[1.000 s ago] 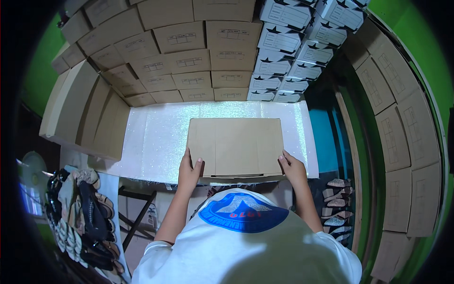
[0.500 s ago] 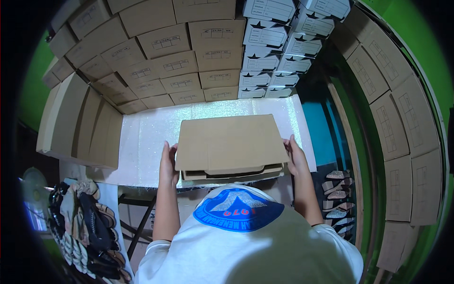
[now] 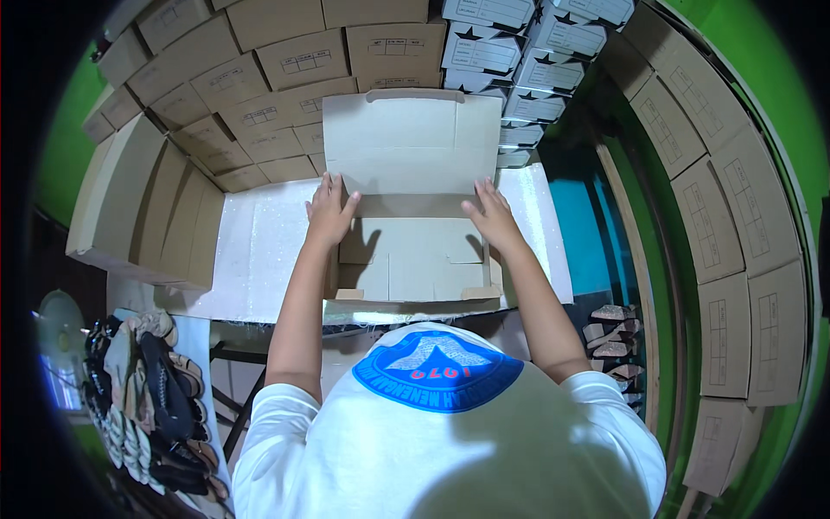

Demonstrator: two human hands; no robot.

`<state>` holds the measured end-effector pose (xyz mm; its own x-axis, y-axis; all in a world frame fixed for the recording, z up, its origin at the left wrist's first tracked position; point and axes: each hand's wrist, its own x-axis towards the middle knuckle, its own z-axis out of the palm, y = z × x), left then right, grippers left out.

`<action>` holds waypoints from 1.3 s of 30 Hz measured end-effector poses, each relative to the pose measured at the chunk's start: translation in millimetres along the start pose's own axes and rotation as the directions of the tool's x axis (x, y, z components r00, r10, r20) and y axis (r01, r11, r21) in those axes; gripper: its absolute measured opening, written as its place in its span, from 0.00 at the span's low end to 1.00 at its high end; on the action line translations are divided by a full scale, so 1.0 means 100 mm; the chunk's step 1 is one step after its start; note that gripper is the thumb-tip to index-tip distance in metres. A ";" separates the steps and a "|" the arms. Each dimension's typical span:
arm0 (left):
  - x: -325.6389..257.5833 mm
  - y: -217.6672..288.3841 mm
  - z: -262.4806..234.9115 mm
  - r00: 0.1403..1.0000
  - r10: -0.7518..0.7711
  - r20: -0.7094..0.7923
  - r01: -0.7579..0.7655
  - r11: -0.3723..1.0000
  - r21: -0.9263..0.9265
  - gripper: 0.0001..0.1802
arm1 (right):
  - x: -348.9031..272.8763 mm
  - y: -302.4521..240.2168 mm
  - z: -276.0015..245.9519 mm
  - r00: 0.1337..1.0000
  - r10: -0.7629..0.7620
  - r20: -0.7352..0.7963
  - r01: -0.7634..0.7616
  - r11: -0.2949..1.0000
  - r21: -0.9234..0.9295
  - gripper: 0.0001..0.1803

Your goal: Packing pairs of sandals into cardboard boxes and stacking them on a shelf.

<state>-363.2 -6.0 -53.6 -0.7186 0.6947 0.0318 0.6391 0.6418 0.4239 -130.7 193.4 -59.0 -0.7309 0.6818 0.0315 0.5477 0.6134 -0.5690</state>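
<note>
Presently: one hinged-lid cardboard box, lid raised, at the near edge of the white-covered table. Left hand, right hand: above the table, fingers extended, ungripping; contact unclear. Board presumably light, stiff, creasable; best held by both side walls.

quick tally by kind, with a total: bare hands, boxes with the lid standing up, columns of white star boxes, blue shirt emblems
Bare hands: 2 (left hand, right hand)
Open cardboard box, lid up: 1
Columns of white star boxes: 2 (left column, right column)
Blue shirt emblem: 1
Total: 6, each column counted once
</note>
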 end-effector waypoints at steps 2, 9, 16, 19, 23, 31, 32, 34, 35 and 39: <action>-0.09 -0.09 0.07 0.999 -0.029 0.018 0.028 0.999 0.034 0.37 | -0.14 0.04 0.05 1.000 0.020 0.023 -0.017 0.993 -0.116 0.35; -0.50 -0.26 0.10 0.993 0.014 0.114 0.000 0.993 -0.115 0.42 | -0.47 0.21 0.07 0.999 0.003 -0.041 -0.014 0.961 -0.275 0.32; -0.79 -0.62 0.27 0.993 -0.045 0.106 0.071 0.963 -0.260 0.37 | -0.70 0.22 -0.05 0.984 0.162 -0.067 -0.166 0.985 -0.043 0.26; -0.83 -0.86 0.33 0.998 -0.040 0.051 0.060 0.851 -0.522 0.32 | -0.75 0.43 0.01 0.960 0.126 -0.250 -0.038 0.944 0.327 0.23; -0.97 -0.56 0.13 0.982 -0.185 -0.049 0.143 0.877 -0.458 0.26 | -0.80 0.45 -0.01 0.954 0.295 -0.059 -0.261 0.909 0.326 0.23; -0.97 -0.62 0.16 0.980 0.012 -0.198 0.007 0.996 0.093 0.24 | -0.82 0.25 0.04 0.967 0.253 0.011 -0.252 0.967 -0.047 0.28; -0.97 -0.57 0.12 0.994 -0.030 -0.100 0.038 0.996 0.080 0.25 | -0.82 0.25 0.06 0.967 0.255 0.010 -0.255 0.966 -0.047 0.28; -0.99 -0.41 0.06 0.998 -0.052 -0.041 0.057 0.991 0.124 0.28 | -0.81 0.26 0.09 0.964 0.264 -0.013 -0.263 0.964 0.044 0.26; -1.00 -0.33 0.02 0.997 -0.078 0.014 0.074 0.983 0.170 0.31 | -0.81 0.29 0.13 0.964 0.267 -0.015 -0.266 0.963 0.045 0.26; -1.02 -0.33 0.07 0.986 -0.097 0.132 0.069 0.976 0.205 0.36 | -0.79 0.42 0.26 0.969 0.234 -0.072 -0.203 0.933 0.299 0.25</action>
<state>-309.4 -95.6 -76.8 -0.7349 0.6657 -0.1293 0.6307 0.7410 0.2306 -60.3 155.0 -106.9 -0.5509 0.8335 -0.0434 0.5376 0.3146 -0.7823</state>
